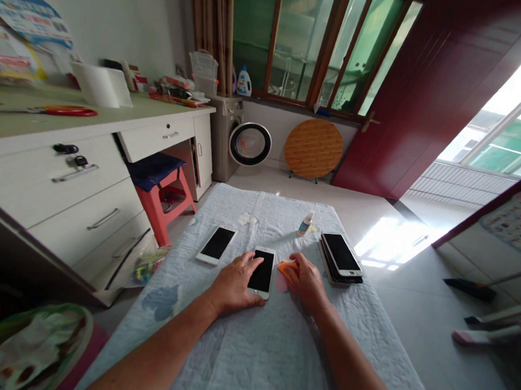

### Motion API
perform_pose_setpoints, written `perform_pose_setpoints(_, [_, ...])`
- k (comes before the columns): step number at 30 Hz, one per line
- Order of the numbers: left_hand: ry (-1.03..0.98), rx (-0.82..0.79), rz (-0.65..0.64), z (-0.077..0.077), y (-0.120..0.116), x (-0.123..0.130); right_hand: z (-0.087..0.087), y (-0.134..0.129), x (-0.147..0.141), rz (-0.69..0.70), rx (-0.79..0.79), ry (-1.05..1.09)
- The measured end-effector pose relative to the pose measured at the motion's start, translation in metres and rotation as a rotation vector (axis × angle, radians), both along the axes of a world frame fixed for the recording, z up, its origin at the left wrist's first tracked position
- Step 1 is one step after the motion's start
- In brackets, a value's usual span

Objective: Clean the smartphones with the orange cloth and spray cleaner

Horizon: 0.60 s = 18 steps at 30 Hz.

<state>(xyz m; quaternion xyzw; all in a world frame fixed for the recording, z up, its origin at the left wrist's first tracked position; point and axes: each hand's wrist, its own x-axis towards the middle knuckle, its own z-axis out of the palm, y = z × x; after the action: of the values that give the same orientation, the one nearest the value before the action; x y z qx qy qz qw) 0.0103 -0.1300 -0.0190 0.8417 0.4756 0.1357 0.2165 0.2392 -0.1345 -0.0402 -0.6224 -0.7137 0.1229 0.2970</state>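
A white smartphone (261, 273) with a dark screen lies face up on the cloth-covered table (248, 350). My left hand (235, 283) grips it from the left, thumb at its lower end and fingers over its upper part. Just to its right, my right hand (305, 279) pinches a small orange cloth (287, 270) close to the table surface. A second white smartphone (217, 244) rests to the left. On the right is a stack of phones, with a white smartphone (340, 253) on top. Beyond my right hand stands a small spray bottle (305, 224).
A red stool (165, 199) stands left of the table beside the white desk (79, 175). At the lower left is a bin (83, 349). Behind the table are a washing machine with its door (250, 144) open and a round wooden tabletop (313, 148) leaning on the wall.
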Motion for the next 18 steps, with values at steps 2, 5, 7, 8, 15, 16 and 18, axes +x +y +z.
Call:
perform_pose_setpoints(2, [0.002,-0.001,0.008,-0.0009,0.0007,0.0007,-0.0009,0.0018,-0.0012,-0.04,0.024,-0.039])
perform_pose_setpoints(5, [0.011,-0.002,0.006,-0.0012,0.0016,0.0012,-0.0005,0.003,-0.0018,-0.09,0.053,-0.128])
perform_pose_setpoints(7, [0.011,0.0,0.004,-0.001,0.0017,0.0011,-0.001,0.0033,-0.0012,-0.089,0.056,-0.16])
perform_pose_setpoints(8, [0.008,0.003,0.003,-0.0009,0.0017,0.001,-0.0015,0.0033,-0.0008,-0.08,0.051,-0.163])
perform_pose_setpoints(15, [0.0,0.004,0.008,0.0015,0.0014,0.0001,0.001,0.0012,-0.0023,0.024,0.074,-0.101])
perform_pose_setpoints(16, [-0.003,0.003,0.01,0.002,0.0013,0.0001,0.0028,0.0004,-0.0033,0.014,0.1,-0.113])
perform_pose_setpoints(18, [-0.007,0.003,0.011,0.0025,0.0011,0.0003,0.0066,-0.0018,-0.0056,0.004,0.135,-0.149])
